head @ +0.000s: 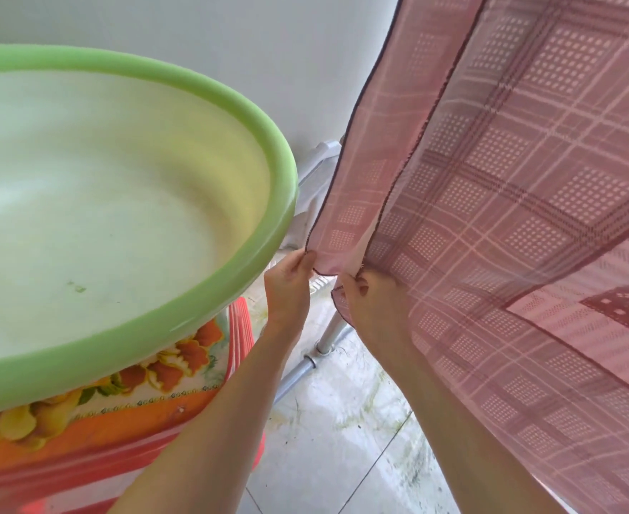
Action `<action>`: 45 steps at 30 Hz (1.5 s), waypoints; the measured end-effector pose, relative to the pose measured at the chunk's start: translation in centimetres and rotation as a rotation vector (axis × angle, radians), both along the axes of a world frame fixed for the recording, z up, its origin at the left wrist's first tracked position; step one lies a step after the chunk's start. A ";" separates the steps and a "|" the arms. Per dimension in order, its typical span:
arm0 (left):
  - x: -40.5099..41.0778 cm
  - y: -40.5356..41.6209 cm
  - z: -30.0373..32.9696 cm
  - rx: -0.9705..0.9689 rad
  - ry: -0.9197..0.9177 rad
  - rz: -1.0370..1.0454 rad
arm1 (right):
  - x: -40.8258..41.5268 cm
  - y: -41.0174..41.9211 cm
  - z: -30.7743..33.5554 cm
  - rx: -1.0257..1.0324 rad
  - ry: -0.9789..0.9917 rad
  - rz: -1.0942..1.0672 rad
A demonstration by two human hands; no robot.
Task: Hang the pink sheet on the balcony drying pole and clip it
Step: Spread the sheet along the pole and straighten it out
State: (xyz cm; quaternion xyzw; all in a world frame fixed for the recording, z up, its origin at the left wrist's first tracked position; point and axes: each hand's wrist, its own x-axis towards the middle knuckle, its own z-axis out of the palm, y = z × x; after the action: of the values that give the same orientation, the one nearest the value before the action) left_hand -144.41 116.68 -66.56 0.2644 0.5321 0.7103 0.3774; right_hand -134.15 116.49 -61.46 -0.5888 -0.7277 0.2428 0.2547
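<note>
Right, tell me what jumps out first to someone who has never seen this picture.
The big green basin fills the left side, empty, sitting on a flowered orange stool. On the right hangs the pink sheet, checked and thin enough to let light through. Low in the middle, the left hand and the right hand each pinch a bottom corner of the sheet, close together, above the pale tiled floor.

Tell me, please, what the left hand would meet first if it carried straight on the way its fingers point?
The left hand already pinches the lower corner of the pink sheet. Straight on, up and away, it would probably reach the white rack parts by the wall, though depth is unclear.
</note>
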 end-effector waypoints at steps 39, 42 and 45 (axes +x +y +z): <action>0.7 -1.3 -1.3 -0.096 0.189 -0.443 | -0.6 2.4 1.0 -0.104 0.075 0.059; 1.0 -1.3 -1.6 -0.109 0.219 -0.473 | 0.0 2.4 0.7 -0.098 0.128 0.057; 1.0 -1.1 -2.0 -0.143 0.201 -0.369 | 0.7 2.2 0.6 -0.113 0.187 0.062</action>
State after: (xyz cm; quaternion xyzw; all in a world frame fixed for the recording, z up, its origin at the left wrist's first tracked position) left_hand -143.45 115.59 -68.59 0.3992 0.5587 0.5598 0.4638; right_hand -133.43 118.67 -60.88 -0.5544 -0.7037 0.3447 0.2802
